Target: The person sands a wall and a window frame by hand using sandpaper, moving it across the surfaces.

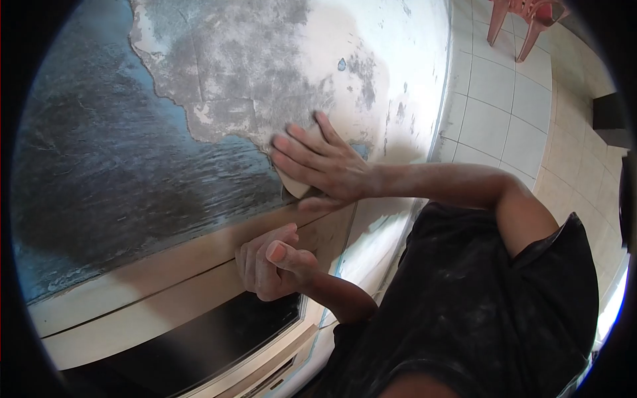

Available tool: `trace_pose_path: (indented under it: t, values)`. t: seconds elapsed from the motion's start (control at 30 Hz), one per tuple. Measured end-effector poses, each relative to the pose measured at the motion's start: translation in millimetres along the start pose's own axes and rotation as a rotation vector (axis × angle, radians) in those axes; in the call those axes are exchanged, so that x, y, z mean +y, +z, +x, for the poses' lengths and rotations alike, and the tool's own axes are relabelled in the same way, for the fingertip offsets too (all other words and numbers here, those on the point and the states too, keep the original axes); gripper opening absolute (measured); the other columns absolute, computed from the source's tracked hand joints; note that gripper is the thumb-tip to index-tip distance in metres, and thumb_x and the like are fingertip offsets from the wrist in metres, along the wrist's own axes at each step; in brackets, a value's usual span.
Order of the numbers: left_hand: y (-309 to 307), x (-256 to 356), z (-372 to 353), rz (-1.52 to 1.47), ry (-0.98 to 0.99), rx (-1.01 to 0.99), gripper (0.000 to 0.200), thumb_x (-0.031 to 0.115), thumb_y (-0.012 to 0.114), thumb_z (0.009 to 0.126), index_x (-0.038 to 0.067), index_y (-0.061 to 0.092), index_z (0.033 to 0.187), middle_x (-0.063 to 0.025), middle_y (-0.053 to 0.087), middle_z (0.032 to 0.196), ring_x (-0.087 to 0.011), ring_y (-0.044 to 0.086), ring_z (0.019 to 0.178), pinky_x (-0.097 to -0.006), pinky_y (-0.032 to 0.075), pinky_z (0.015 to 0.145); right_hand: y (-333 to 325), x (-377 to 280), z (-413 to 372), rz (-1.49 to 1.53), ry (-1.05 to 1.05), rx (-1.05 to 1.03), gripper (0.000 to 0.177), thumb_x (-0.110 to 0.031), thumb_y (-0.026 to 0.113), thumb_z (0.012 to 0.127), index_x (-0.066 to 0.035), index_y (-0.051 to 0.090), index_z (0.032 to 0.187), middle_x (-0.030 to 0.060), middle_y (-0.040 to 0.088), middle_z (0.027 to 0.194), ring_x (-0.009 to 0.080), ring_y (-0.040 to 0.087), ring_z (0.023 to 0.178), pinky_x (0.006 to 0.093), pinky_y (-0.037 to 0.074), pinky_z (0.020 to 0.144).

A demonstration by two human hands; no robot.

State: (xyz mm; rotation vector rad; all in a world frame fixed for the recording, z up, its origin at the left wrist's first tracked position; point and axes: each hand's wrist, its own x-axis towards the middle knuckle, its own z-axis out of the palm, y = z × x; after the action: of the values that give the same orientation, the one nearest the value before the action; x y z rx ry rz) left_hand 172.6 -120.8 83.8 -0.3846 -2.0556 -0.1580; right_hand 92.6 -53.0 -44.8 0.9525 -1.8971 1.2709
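Observation:
My right hand [325, 162] presses flat against the patchy wall [219, 73], fingers spread and pointing left. Under its palm is a tan piece of sandpaper [294, 184]; one corner shows below the fingers, the rest is covered. Around it the wall has bare grey patches, white filler and a dark, blue-edged area [133, 172]. Lower down, my left hand [272, 262] is loosely curled in front of the wooden frame [159, 272], thumb towards me, with no object showing in it. Pale dust coats both hands.
Below the frame's wooden strips is a dark opening [186, 348]. Beyond the wall, at the upper right, runs a tiled floor [491, 86] with a red plastic chair [524, 20] on it. A dark box-like object [610, 119] is at the far right.

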Motion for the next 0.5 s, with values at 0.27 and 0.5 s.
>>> trace_pose_path:
  t: [0.27,0.5]
  values:
    - [0,-2,0,-0.03,0.017,-0.001,0.054,0.034,0.042,0.096,0.01,0.058,0.051,0.0016,0.055,0.046,-0.013,0.05,0.04,-0.0256,0.036,0.044,0,2,-9,-0.005,-0.023,0.024,0.074,-0.058,0.039,0.088,-0.008,0.025,0.142,0.0132,0.022,0.148,0.0317,0.019,0.137,0.064,0.01,0.105]
    - [-3,-2,0,-0.053,0.053,-0.007,0.052,0.031,0.043,0.095,0.01,0.057,0.049,0.002,0.055,0.045,-0.0127,0.049,0.04,-0.0256,0.035,0.043,11,-11,-8,0.005,0.066,0.093,0.075,-0.058,0.031,0.09,-0.002,0.027,0.14,0.0213,0.021,0.146,0.0368,0.017,0.137,0.0658,0.004,0.103]
